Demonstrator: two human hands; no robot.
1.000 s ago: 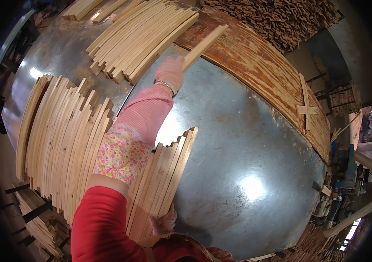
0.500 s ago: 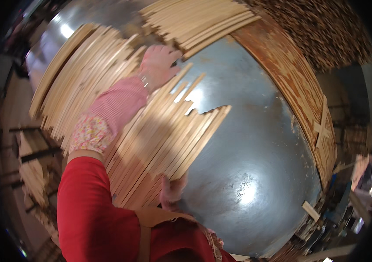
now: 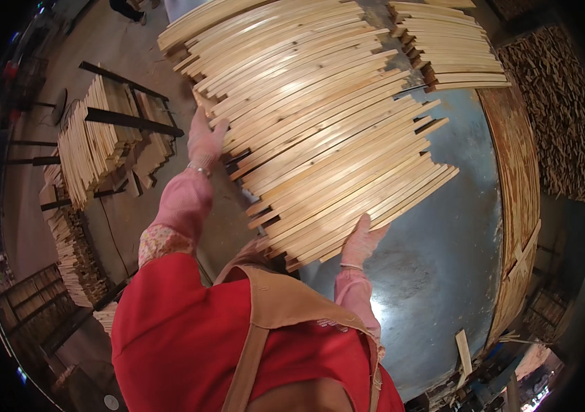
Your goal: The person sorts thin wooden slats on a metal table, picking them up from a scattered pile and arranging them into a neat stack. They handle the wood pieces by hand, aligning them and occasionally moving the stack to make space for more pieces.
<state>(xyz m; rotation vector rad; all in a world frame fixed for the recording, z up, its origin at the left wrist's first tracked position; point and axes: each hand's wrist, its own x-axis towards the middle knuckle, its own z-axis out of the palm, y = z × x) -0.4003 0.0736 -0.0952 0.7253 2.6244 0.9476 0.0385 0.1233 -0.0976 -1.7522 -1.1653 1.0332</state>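
Observation:
A wide layer of pale wooden strips (image 3: 320,130) lies side by side on a metal-topped table (image 3: 436,275), their ends uneven. My left hand (image 3: 206,141) is at the left ends of the strips, thumb and fingers apart, touching the ends. At the near edge of the layer, my right hand (image 3: 363,242) rests against the outermost strip, its thumb up near the top face and the fingers stretched out; part of them is hard to see. Neither hand is wrapped around a strip.
Another group of strips (image 3: 450,51) lies at the far right of the table. A worn wooden board (image 3: 512,172) runs along the right edge, with a big pile of sticks (image 3: 553,110) beyond. On the left, a dark metal rack (image 3: 131,120) holds stacked strips (image 3: 97,147).
My left hand has gone from the far right ends of the strips to their left ends. My right hand is still by the near edge, further right along it. The view has turned.

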